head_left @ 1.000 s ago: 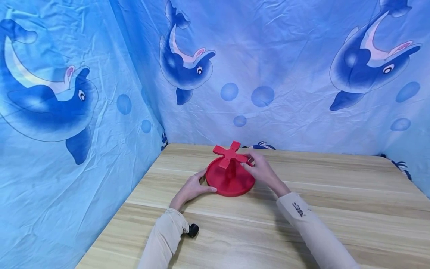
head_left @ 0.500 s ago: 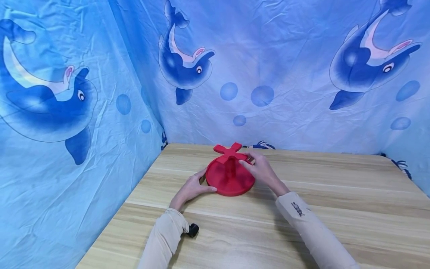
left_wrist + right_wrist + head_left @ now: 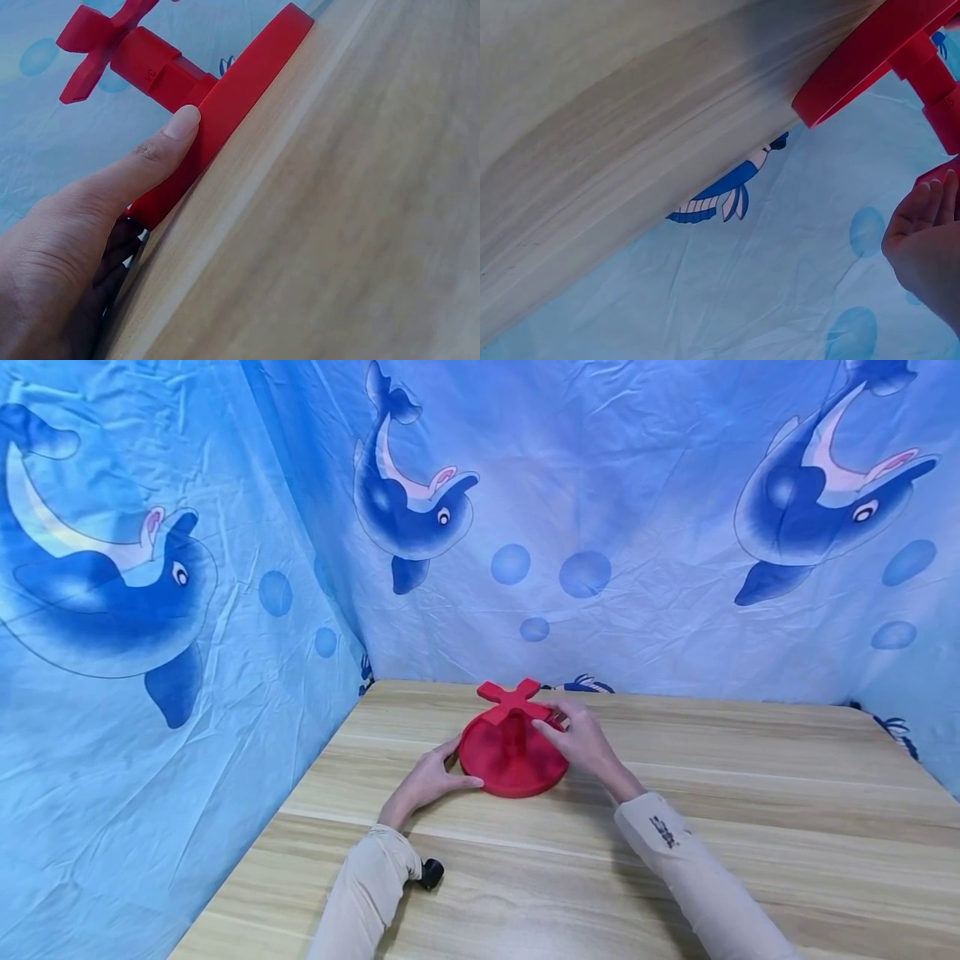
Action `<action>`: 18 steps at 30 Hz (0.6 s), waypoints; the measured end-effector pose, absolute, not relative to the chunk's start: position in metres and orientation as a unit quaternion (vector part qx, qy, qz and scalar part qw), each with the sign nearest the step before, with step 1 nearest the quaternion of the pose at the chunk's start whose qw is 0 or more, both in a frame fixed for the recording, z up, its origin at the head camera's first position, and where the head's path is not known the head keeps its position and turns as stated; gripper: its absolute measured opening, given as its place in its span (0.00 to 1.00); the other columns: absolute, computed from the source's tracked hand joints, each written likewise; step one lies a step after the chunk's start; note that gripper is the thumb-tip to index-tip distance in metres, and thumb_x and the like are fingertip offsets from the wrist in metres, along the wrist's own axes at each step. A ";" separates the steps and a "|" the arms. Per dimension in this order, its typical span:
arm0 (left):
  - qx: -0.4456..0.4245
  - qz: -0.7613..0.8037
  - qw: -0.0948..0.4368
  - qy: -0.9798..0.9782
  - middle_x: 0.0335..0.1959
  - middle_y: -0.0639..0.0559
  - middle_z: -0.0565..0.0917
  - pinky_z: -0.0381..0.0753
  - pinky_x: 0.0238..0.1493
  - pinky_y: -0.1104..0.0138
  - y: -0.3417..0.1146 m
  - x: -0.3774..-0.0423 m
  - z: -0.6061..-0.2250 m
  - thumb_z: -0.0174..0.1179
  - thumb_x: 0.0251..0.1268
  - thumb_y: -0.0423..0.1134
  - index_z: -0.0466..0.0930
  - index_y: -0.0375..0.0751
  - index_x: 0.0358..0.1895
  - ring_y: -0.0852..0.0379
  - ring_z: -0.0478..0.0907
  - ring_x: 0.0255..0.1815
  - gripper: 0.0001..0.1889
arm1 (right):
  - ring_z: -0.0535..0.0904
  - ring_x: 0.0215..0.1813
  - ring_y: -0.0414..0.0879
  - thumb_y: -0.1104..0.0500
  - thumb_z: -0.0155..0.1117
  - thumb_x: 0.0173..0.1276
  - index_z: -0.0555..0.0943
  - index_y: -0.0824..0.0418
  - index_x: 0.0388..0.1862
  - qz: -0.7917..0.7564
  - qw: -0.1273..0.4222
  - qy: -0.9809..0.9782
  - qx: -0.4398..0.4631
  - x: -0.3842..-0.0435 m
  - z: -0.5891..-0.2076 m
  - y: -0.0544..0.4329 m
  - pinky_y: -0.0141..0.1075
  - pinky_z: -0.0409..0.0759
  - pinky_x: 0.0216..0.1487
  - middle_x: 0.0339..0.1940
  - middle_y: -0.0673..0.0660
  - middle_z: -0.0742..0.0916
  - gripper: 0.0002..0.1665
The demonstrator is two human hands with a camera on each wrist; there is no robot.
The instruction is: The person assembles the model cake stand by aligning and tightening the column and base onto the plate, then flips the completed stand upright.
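Observation:
A round red base (image 3: 491,772) with a raised rim lies flat on the wooden table, and a red post (image 3: 514,742) rises from its middle. On top of the post sits a red cross-shaped piece (image 3: 513,700) with flat, flared arms, roughly level. My left hand (image 3: 423,783) grips the base's left rim; in the left wrist view its thumb (image 3: 182,122) presses the rim's side. My right hand (image 3: 587,740) pinches the cross's right arm between thumb and fingers. Only part of the right hand (image 3: 930,240) shows in the right wrist view, its fingers at the cross's edge.
The wooden table (image 3: 750,793) extends far to the right and towards me. Blue dolphin-printed cloth (image 3: 637,635) hangs behind the table and along its left side. A small black object (image 3: 431,873) sits at my left cuff.
The cross-shaped piece was tilted towards me a second ago and has levelled out on the post, with my right hand still pinching its arm. My left hand has stayed on the rim.

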State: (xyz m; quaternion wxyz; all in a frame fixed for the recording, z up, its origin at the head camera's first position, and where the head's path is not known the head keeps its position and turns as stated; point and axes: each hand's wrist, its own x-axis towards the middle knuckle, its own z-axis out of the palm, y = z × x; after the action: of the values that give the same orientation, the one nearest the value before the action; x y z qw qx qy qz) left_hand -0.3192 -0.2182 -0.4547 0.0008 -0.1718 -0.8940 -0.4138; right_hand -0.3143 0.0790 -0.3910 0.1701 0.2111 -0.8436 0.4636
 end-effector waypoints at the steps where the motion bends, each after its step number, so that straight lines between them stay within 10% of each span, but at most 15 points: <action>1: -0.172 -0.414 0.000 -0.894 0.78 0.45 0.67 0.66 0.74 0.47 -0.218 -0.319 -0.455 0.79 0.53 0.59 0.61 0.47 0.82 0.44 0.61 0.79 0.54 | 0.80 0.46 0.54 0.63 0.74 0.68 0.83 0.66 0.61 0.464 0.174 -0.843 0.208 -0.313 -0.391 0.077 0.39 0.85 0.39 0.49 0.60 0.86 0.23; 18: -0.164 -0.401 -0.004 -0.901 0.78 0.45 0.67 0.65 0.74 0.47 -0.218 -0.320 -0.455 0.79 0.53 0.60 0.60 0.45 0.82 0.44 0.61 0.78 0.56 | 0.79 0.47 0.53 0.51 0.70 0.73 0.83 0.64 0.58 0.459 0.205 -0.856 0.121 -0.296 -0.388 0.062 0.44 0.85 0.44 0.44 0.58 0.85 0.22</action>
State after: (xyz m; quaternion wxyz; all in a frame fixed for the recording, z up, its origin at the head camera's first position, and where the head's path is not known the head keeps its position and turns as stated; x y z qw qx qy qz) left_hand -0.3198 -0.2179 -0.4545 -0.0040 -0.1640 -0.9013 -0.4009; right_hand -0.2959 0.0622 -0.3876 0.2055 0.1213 -0.8560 0.4586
